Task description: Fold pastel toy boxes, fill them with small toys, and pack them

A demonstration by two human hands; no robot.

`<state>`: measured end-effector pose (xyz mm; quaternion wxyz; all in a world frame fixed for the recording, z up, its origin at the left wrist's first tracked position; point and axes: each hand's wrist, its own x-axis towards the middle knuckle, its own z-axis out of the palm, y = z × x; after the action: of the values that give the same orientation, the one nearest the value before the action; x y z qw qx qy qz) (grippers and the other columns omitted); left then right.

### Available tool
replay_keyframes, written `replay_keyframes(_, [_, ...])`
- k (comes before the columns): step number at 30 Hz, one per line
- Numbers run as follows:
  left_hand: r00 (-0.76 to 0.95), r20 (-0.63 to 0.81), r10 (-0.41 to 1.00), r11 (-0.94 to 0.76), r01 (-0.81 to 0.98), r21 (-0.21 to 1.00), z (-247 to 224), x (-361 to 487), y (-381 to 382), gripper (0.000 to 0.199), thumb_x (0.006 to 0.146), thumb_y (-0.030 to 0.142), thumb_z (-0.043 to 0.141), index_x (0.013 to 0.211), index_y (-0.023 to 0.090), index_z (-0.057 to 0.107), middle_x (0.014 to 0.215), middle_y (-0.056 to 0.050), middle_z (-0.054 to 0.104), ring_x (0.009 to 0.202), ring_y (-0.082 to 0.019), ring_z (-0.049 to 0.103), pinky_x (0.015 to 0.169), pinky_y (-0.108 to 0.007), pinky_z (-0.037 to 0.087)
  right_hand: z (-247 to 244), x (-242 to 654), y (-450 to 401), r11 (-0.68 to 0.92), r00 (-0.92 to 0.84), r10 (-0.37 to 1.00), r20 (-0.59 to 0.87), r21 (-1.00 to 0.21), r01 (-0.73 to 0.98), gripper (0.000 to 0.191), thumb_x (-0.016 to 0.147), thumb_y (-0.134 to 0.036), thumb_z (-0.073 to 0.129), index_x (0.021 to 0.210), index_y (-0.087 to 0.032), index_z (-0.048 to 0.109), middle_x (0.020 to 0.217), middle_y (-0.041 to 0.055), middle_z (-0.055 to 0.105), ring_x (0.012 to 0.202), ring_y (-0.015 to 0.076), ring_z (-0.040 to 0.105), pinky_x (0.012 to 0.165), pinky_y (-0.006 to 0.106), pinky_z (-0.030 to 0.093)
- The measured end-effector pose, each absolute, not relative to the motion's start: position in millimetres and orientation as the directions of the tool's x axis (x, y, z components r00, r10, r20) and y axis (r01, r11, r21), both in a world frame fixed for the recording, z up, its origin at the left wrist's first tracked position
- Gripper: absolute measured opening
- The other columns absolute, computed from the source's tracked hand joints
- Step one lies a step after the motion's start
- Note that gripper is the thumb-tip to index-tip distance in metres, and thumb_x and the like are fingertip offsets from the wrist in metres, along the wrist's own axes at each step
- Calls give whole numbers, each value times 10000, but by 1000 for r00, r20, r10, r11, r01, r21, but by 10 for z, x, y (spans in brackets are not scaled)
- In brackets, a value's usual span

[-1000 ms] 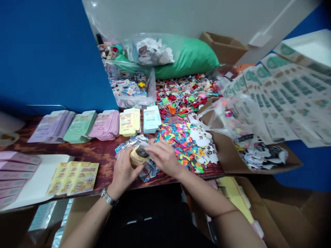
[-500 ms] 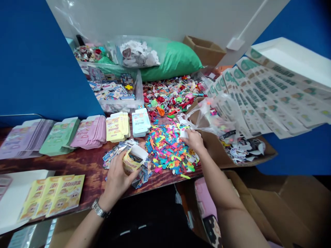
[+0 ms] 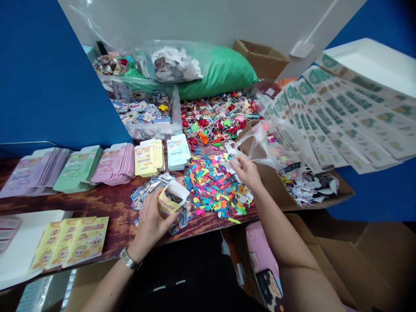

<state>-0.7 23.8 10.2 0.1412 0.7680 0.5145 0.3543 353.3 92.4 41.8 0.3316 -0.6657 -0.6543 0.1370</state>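
My left hand (image 3: pixel 152 221), with a metal watch at the wrist, is closed round an open yellow box (image 3: pixel 167 205). Its white flap stands up, and dark contents show inside. Beneath the box lies a heap of printed cards (image 3: pixel 147 189). My right hand (image 3: pixel 247 172) pinches a small white paper piece (image 3: pixel 228 167) over the right rear edge of a pile of small colourful uninflated balloons (image 3: pixel 211 186). Some more white pieces lie around those fingers.
Flat box stacks in purple (image 3: pixel 35 169), green (image 3: pixel 78 168), pink (image 3: pixel 113 164), yellow (image 3: pixel 148 157) and blue (image 3: pixel 178 151) line the table. Yellow boxes (image 3: pixel 86 240) lie front left. Behind are a clear bin (image 3: pixel 175 115) and trinkets (image 3: pixel 224 115). At right, a carton (image 3: pixel 269 184) stands below hanging printed sheets (image 3: pixel 338 117).
My right hand has shifted slightly up and back at the edge of the balloon pile. The left hand still holds the yellow box. The whole view has moved a little.
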Motion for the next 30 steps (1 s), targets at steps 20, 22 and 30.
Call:
replay_keyframes(20, [296,331,896,-436,727,531,135,204,268,669,823,429,650,1359,142,371,1151,-148,566,1050,-298,538,905,-433,475,596,3225,727,205,-183,979,94,-389,898,257,926,-371,527,834,-180,673,810,55,610,816,177,560,727,251,377])
replay_keyframes(22, [320,315,893,-444,740,506,152,281,284,663,822,374,649,1373,140,367,1158,-146,562,1038,-296,528,891,-419,477,744,3116,700,266,-230,964,134,-474,839,256,932,-374,527,840,-183,670,773,31,603,733,149,543,682,242,369])
replay_keyframes(30, [373,358,856,-502,765,404,137,508,300,747,789,238,623,1445,115,288,1243,-172,527,1092,-318,491,938,-437,452,725,2432,586,480,-467,871,154,-471,740,94,906,-212,556,850,-183,626,848,45,632,791,154,574,706,240,404])
